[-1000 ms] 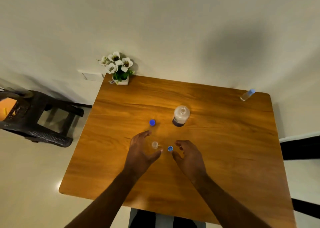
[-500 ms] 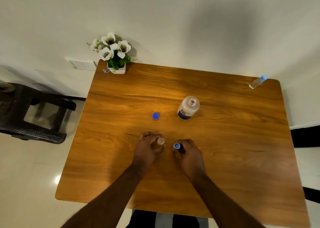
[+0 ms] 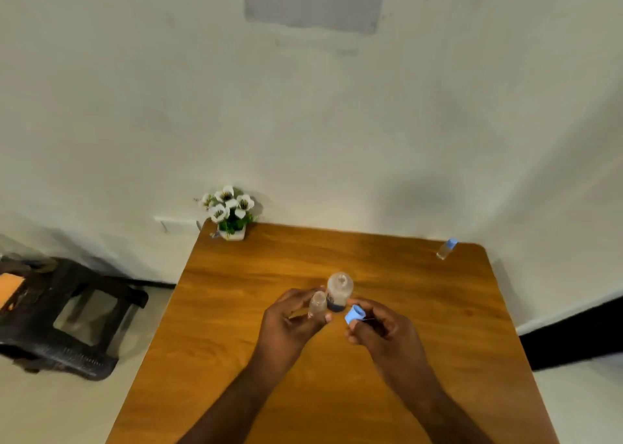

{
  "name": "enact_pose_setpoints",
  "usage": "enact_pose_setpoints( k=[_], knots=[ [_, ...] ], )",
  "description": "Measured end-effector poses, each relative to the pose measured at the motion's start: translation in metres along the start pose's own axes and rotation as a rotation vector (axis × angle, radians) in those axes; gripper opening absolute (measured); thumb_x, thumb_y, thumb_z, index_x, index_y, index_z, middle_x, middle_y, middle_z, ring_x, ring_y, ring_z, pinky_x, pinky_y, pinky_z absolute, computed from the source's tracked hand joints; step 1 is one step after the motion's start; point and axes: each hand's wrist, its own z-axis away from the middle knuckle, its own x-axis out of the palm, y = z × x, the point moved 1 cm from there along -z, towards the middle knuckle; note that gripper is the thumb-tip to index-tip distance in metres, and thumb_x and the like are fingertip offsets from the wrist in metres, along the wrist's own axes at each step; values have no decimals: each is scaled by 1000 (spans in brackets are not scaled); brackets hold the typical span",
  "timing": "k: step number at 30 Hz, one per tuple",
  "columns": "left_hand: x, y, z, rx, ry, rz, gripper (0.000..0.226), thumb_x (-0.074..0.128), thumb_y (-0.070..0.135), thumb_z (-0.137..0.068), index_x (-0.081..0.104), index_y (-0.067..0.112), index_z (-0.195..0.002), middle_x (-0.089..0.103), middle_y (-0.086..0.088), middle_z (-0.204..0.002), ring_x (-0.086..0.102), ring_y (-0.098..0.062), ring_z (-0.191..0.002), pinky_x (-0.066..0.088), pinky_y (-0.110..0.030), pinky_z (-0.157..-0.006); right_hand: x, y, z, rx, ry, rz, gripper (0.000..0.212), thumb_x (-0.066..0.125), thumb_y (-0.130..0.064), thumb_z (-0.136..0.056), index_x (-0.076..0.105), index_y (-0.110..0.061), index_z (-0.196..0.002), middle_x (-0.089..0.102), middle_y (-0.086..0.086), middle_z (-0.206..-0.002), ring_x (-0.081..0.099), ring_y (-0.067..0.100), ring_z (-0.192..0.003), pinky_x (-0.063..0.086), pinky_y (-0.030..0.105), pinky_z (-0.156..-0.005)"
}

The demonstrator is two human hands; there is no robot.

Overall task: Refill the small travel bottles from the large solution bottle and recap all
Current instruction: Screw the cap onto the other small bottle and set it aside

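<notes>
2 grips: left hand [image 3: 292, 322] round small bottle [image 3: 317, 304], right hand [image 3: 381, 329] seemingly pinching cap [image 3: 354, 313]

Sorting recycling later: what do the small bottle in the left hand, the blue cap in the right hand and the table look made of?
Small travel bottle: clear plastic, probably; see-through. Blue cap: opaque matte plastic. Table: wood or wood-look laminate; visible grain, soft sheen.
</notes>
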Motion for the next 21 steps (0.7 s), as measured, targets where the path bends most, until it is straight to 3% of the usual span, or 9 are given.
enact_pose_setpoints(
  k=[3, 6, 10, 13, 15, 18, 21],
  knots=[
    [7, 47, -8, 75, 8, 23, 45, 91, 15, -72, 76, 27, -113, 77, 16, -109, 72, -3, -103, 58, -18, -78, -25, -46, -2, -78, 30, 47, 26, 69, -14, -89, 73, -32, -106, 78, -3, -85, 75, 15, -79, 56, 23, -69],
    [15, 89, -16, 136, -2, 47, 49, 95, 17, -68, 75, 25, -112, 80, 6, -101, 75, -12, -96, 63, -32, -81, -52, -97, -2, -200, 48, 153, 24, 75, -23, -85, 70, -38, -103, 76, -16, -92, 73, 5, -84, 57, 22, -74],
    [26, 141, -25, 237, -21, 111, 43, 96, 25, -65, 77, 21, -104, 81, -1, -96, 76, -20, -92, 64, -38, -81, -79, -164, -4, -385, 71, 225, 36, 84, -19, -76, 61, -34, -101, 74, -14, -89, 72, 7, -81, 58, 20, -71],
    [33, 176, -29, 292, -18, 129, 41, 94, 34, -65, 79, 23, -102, 81, -2, -94, 77, -23, -90, 65, -41, -78, -95, -207, -6, -503, 59, 322, 29, 85, -21, -75, 68, -35, -93, 73, -12, -90, 72, 9, -76, 57, 19, -67],
    [37, 197, -31, 303, -32, 178, 35, 93, 26, -69, 80, 22, -101, 81, -7, -93, 77, -29, -87, 66, -44, -74, -105, -234, -5, -549, 27, 390, 29, 84, -21, -77, 71, -39, -94, 72, -15, -97, 72, 9, -74, 54, 17, -66],
    [42, 224, -35, 315, -48, 200, 30, 91, 12, -73, 81, 18, -100, 81, -11, -90, 77, -33, -84, 66, -40, -71, -113, -271, -6, -622, -43, 520, 30, 81, -15, -80, 75, -37, -100, 68, -16, -105, 71, 9, -83, 58, 26, -77],
    [45, 247, -37, 333, -51, 195, 26, 90, 9, -74, 82, 19, -97, 81, -9, -86, 78, -27, -78, 64, -32, -67, -115, -303, -5, -721, -110, 680, 30, 74, -10, -87, 76, -31, -109, 64, -14, -107, 65, 7, -96, 55, 24, -85]
  ],
)
